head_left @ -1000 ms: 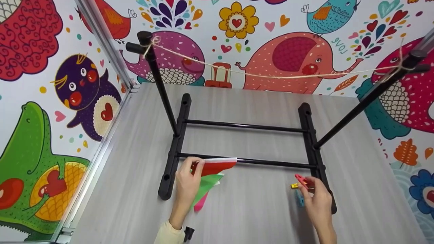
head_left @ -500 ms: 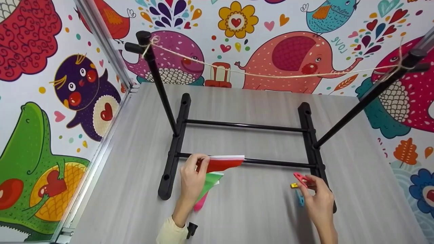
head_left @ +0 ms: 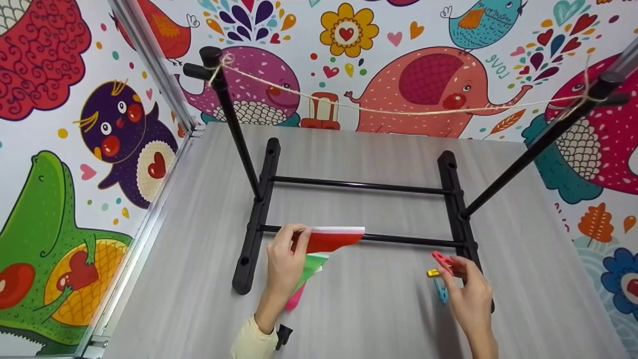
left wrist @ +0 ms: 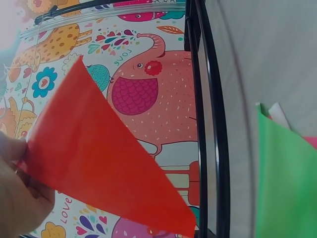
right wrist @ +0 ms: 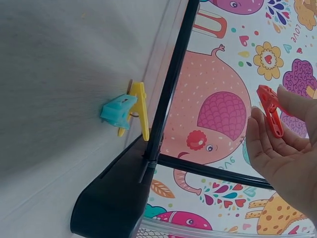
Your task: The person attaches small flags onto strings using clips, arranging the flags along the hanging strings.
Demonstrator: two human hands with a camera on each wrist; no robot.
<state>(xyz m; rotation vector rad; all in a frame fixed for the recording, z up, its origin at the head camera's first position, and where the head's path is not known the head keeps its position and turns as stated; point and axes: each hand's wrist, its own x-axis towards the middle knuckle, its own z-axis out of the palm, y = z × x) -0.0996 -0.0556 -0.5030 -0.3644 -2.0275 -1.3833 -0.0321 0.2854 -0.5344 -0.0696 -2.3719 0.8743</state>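
My left hand (head_left: 286, 262) pinches a red triangular pennant flag (head_left: 334, 240) by its white-edged top. In the left wrist view the red pennant (left wrist: 99, 153) spreads out from thumb and fingers. Below it on the table lie a green pennant (head_left: 314, 264) and a pink one (head_left: 295, 298), partly covered by the hand and each other. My right hand (head_left: 468, 289) holds a red clothespin (head_left: 442, 260) between thumb and fingers, seen also in the right wrist view as a red clothespin (right wrist: 270, 110). Beside that hand, a yellow clothespin (right wrist: 139, 110) and a blue clothespin (right wrist: 118, 111) lie on the table.
A black frame stands on the table (head_left: 369, 309), with crossbars (head_left: 361, 185), a left post (head_left: 238, 134) and a right post (head_left: 538, 149). Twine (head_left: 398, 112) sags between the post tops. Patterned walls rise behind and at the sides.
My left hand has moved slightly right and up, bringing the red pennant away from the green one. The right hand has shifted only a little, keeping the red clothespin.
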